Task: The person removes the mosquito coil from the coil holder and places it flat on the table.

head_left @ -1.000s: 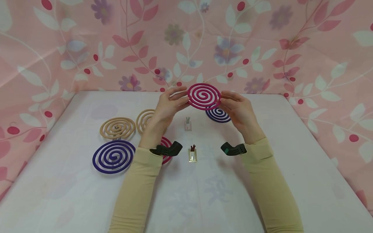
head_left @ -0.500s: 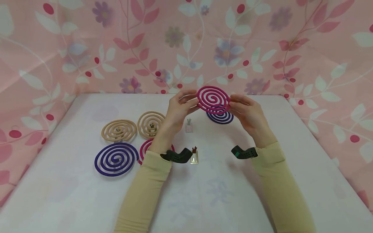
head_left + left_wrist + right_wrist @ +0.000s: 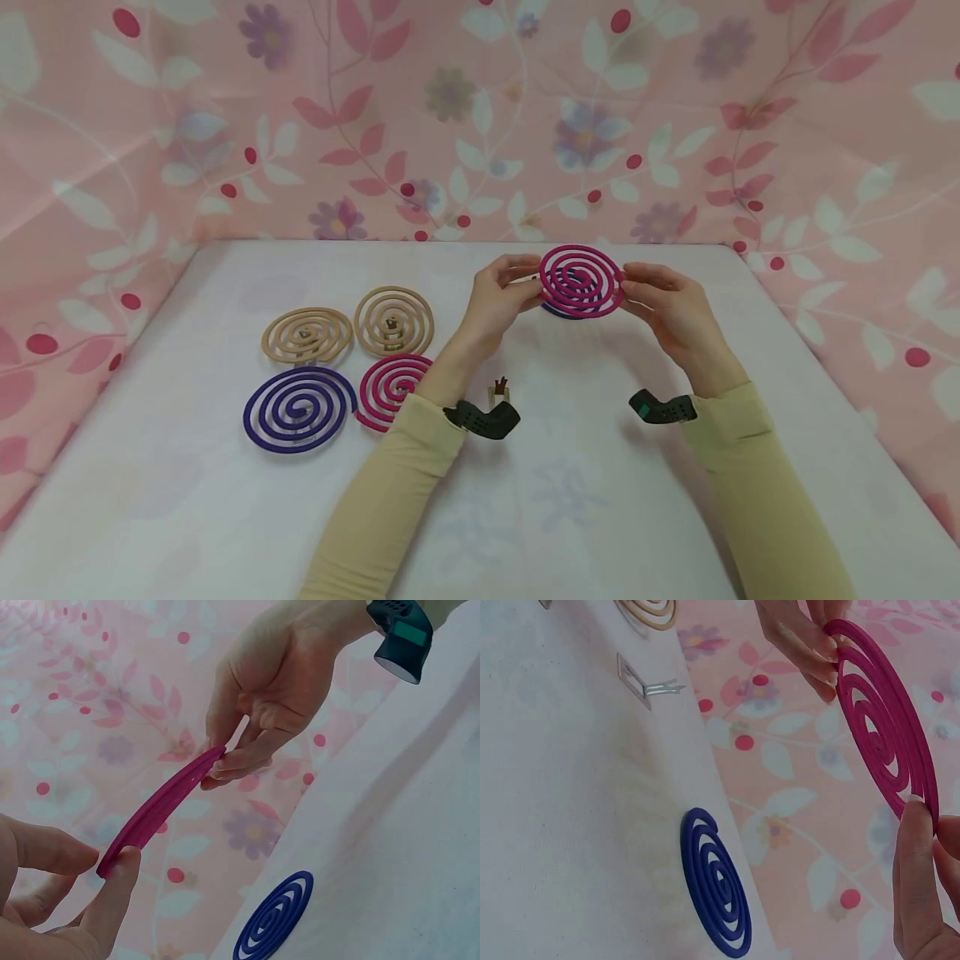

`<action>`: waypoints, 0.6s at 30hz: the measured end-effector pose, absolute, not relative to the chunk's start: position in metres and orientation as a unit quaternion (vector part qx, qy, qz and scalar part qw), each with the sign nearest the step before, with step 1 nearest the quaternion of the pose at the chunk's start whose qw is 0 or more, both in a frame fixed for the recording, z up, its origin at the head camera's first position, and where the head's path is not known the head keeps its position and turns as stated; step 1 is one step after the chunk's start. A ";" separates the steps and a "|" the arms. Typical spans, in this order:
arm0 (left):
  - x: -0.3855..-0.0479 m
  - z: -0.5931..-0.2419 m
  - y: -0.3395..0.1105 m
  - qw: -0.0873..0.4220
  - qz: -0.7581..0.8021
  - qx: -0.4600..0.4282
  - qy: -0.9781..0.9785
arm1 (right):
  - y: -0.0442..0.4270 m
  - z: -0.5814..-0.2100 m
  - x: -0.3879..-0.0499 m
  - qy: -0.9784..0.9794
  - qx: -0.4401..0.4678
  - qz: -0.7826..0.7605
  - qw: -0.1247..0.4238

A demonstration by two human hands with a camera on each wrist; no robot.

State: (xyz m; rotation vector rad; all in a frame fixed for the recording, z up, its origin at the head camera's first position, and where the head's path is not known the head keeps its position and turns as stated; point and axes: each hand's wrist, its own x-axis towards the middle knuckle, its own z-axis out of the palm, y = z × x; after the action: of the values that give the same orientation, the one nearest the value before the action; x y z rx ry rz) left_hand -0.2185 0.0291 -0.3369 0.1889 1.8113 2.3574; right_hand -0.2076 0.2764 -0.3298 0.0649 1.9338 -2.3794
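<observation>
A pink mosquito coil (image 3: 583,281) is held up above the far part of the table, tilted. My left hand (image 3: 495,304) pinches its left rim between thumb and fingers. On the opposite rim my right hand (image 3: 675,312) grips the coil the same way; the left wrist view shows the coil (image 3: 161,806) almost edge-on between both hands. Below and behind it a dark blue coil (image 3: 718,881) lies on the white cloth, partly covered in the head view. A small metal coil stand (image 3: 634,681) with raised prongs shows in the right wrist view; my left arm hides it in the head view.
To the left stand two tan coils (image 3: 306,335) on metal stands, a purple coil (image 3: 300,410) and another pink coil (image 3: 393,387), partly behind my left forearm. A second bare stand (image 3: 500,390) sits mid-table beside the left wrist camera. A floral curtain (image 3: 450,125) borders the table (image 3: 570,517).
Both hands have carried the pink coil to the right and lower, so it overlaps the dark blue coil in the head view. The coils at left have become less covered.
</observation>
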 end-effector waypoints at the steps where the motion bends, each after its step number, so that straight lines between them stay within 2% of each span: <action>1: -0.219 -0.339 0.030 0.082 0.787 0.063 0.608 | 0.278 -0.330 -0.208 0.631 0.022 -0.775 0.038; 10: -0.220 -0.354 0.038 0.094 0.769 0.060 0.629 | 0.287 -0.338 -0.213 0.624 0.031 -0.779 0.053; 18: -0.222 -0.362 0.040 0.124 0.745 0.046 0.654 | 0.299 -0.350 -0.221 0.650 0.038 -0.752 0.097</action>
State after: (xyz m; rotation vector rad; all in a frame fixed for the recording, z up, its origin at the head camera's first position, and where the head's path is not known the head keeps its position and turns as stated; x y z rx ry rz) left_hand -0.2222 0.0403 -0.3619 0.1332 1.9057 2.1723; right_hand -0.2207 0.2994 -0.3501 0.1115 1.9258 -2.2274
